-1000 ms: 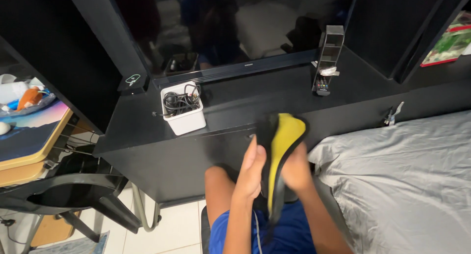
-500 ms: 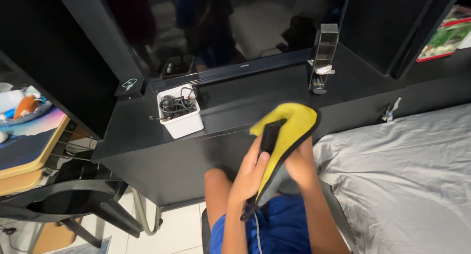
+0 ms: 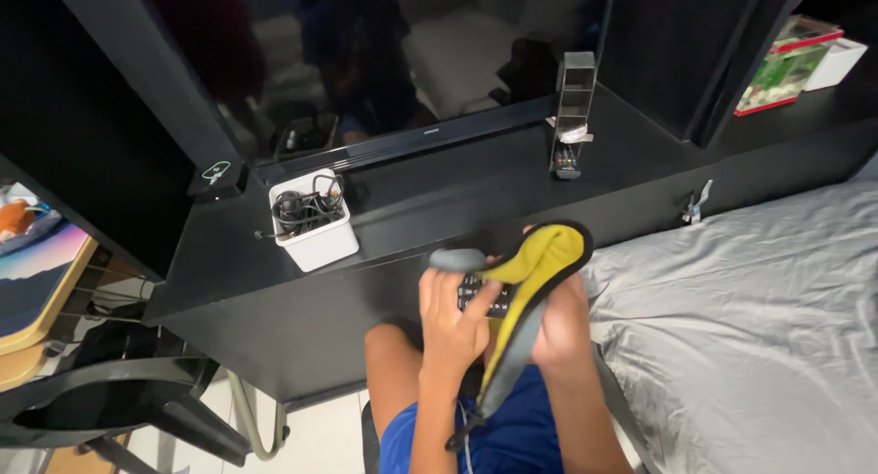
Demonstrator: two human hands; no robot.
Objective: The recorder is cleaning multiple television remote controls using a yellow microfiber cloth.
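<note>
Holding a dark remote control [image 3: 477, 291] in my left hand [image 3: 448, 323], I have my fingers curled around its lower body with the thumb lying across the button face, its grey rounded end sticking up past my fingertips. My right hand [image 3: 560, 323] is closed on a yellow cloth with a dark edge [image 3: 540, 259], which is draped over the fingers and arches against the right side of the remote; a grey strip of the cloth trails down between my wrists toward my blue shorts [image 3: 512, 437]. Both hands sit above my lap, just in front of the black worktop [image 3: 439, 195]. On that worktop a white box full of coiled black cables [image 3: 313, 220] stands to the left, and a tall narrow holder with another remote at its base [image 3: 569, 117] stands to the right, well apart from my hands. A large dark screen [image 3: 366, 62] runs behind them. A bed with a grey sheet [image 3: 750, 318] lies to my right, and a black chair [image 3: 119, 410] stands at lower left
</note>
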